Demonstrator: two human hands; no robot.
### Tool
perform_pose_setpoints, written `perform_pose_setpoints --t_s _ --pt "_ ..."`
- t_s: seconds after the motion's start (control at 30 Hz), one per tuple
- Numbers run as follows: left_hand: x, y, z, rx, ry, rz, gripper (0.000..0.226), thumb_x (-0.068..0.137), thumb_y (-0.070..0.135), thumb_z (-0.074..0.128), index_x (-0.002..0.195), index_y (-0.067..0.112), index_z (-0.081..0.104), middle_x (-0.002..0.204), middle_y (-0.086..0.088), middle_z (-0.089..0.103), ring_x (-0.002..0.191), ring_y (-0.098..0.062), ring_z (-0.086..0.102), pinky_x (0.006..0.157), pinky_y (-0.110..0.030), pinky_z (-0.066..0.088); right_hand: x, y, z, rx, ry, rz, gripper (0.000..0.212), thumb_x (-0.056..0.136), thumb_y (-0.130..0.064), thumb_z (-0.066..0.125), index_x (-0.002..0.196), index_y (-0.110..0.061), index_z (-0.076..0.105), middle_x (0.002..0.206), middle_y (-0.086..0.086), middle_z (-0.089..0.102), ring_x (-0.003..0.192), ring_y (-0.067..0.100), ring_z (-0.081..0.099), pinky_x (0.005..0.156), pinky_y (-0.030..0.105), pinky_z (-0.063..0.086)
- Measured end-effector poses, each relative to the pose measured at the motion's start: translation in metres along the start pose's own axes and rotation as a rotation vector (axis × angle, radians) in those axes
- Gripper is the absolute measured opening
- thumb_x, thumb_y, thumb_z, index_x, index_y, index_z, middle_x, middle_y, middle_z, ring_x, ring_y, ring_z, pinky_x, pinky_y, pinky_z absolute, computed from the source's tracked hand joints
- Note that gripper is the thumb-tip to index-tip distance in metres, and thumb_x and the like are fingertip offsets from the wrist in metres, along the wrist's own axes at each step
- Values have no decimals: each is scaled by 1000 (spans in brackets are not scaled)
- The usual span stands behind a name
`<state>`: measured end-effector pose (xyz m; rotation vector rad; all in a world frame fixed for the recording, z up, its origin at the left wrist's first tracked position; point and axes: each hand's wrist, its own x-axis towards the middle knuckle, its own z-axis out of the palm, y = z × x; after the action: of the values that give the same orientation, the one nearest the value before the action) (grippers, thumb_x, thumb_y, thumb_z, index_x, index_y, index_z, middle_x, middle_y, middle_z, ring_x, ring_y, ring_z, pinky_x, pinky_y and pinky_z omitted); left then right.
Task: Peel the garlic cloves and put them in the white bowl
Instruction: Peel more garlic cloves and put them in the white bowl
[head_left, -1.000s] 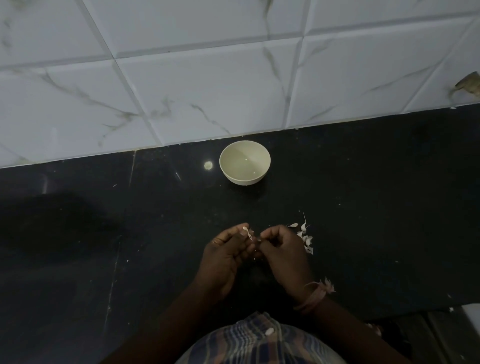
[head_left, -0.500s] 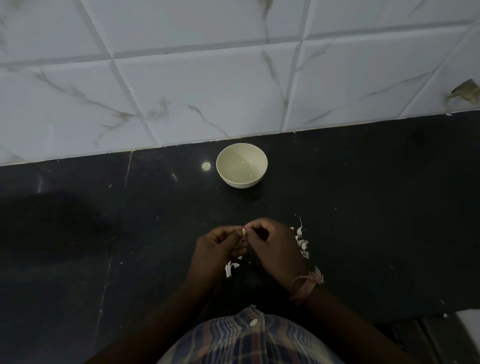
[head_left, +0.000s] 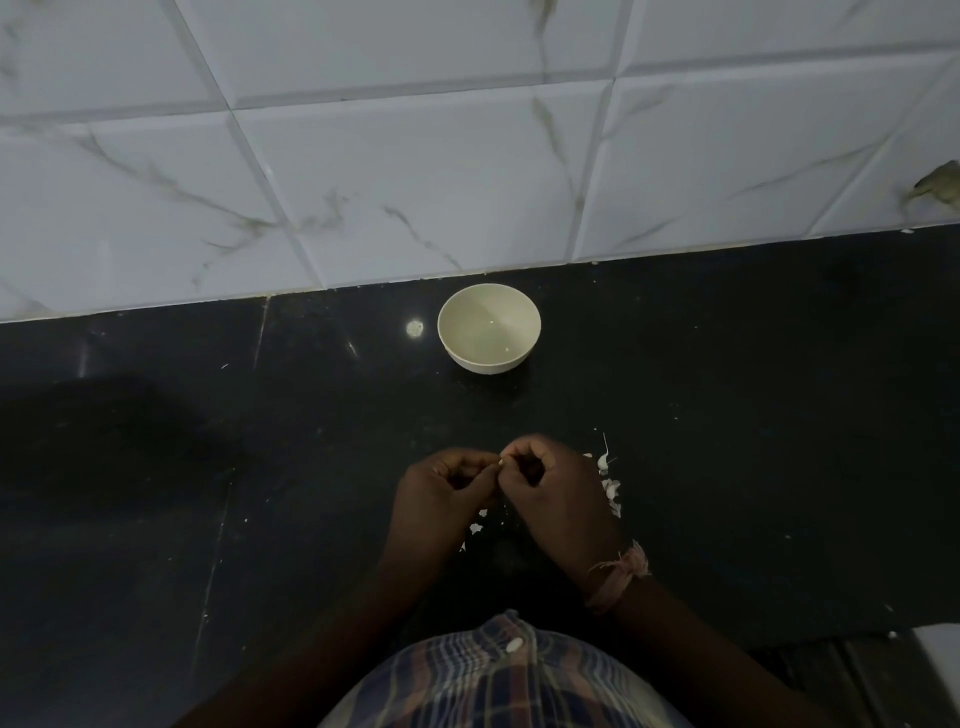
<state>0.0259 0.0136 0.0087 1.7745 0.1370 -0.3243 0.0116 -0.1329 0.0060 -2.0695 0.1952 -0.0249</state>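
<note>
My left hand (head_left: 441, 493) and my right hand (head_left: 556, 493) meet above the black counter, fingers curled, both pinching a small garlic clove (head_left: 500, 461) of which only a pale tip shows between the fingertips. The white bowl (head_left: 488, 327) stands beyond the hands near the tiled wall, and nothing is visible inside it. A pile of garlic pieces and skins (head_left: 608, 483) lies just right of my right hand, partly hidden by it. A few white skin flakes (head_left: 475, 527) lie on the counter under and between the hands.
The black counter (head_left: 208, 467) runs left and right, backed by a white marbled tile wall (head_left: 415, 182). A white object (head_left: 940, 660) sits at the lower right past the counter edge. A brownish thing (head_left: 937, 184) clings to the wall at far right.
The long strip of skin sticking up between the fingertips is gone, and only a pale tip shows. White flakes now lie on the counter below the hands. Both hands stay pinched together.
</note>
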Motion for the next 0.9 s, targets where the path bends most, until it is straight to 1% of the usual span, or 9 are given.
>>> perform_pose_setpoints --t_s 0.23,0.4,0.47,0.57,0.63,0.7,0.73,0.8,0.9 --pt "-2 4 0 24 -49 15 9 90 14 77 96 17 82 82 5 79 79 -16 77 65 -19 56 -4 2 -4 22 -2 3 9 89 -11 68 85 -18 70 75 -9 68 71 1 65 63 12 48" --pt "-1 7 -2 54 -76 59 12 90 10 76 95 17 83 82 7 79 79 -12 76 67 -16 55 -5 4 -2 -26 11 -8 5 87 -11 68 84 -16 69 75 -6 67 71 6 64 62 16 48" --pt "1 6 -2 27 -93 39 12 90 8 75 95 15 83 82 4 80 80 -17 77 70 -21 58 -5 4 -1 -35 11 8 6 87 -12 68 83 -17 68 74 -6 67 70 6 64 61 17 48" --pt "1 6 -2 -35 -128 18 13 93 6 71 96 13 82 86 -2 80 85 -22 77 77 -30 60 -6 2 -1 -4 16 60 7 88 -16 68 83 -21 67 75 -9 67 71 2 64 61 13 46" --pt "3 4 0 -80 -152 4 14 95 6 68 97 12 80 89 -4 80 85 -21 77 78 -28 61 -5 -1 -1 91 4 154 6 90 -19 68 85 -24 67 77 -8 69 71 1 65 61 13 47" --pt "4 2 1 -92 -167 10 13 96 7 67 98 13 78 89 -4 80 84 -18 77 76 -26 59 -4 -4 -1 227 -12 269 4 91 -22 66 88 -21 68 74 -4 70 62 5 64 58 22 49" --pt "4 0 2 -94 -167 20 12 97 9 67 98 13 77 89 -4 80 82 -15 76 74 -25 58 -4 -6 -2 294 -31 315 8 93 -21 64 89 -17 69 68 -2 68 56 10 60 54 26 47" --pt "4 -2 2 -113 -168 37 11 97 9 66 99 13 76 87 -3 79 78 -10 73 71 -22 55 -4 -10 -5 436 -58 389 16 97 -15 58 86 -8 67 58 4 59 47 14 50 45 27 40" --pt "4 -6 3 -149 -180 14 14 100 6 61 101 10 74 83 -2 77 76 -10 69 70 -22 55 -5 -15 -6 577 -62 458 23 98 -9 55 76 -8 62 54 5 52 45 14 44 42 25 34"
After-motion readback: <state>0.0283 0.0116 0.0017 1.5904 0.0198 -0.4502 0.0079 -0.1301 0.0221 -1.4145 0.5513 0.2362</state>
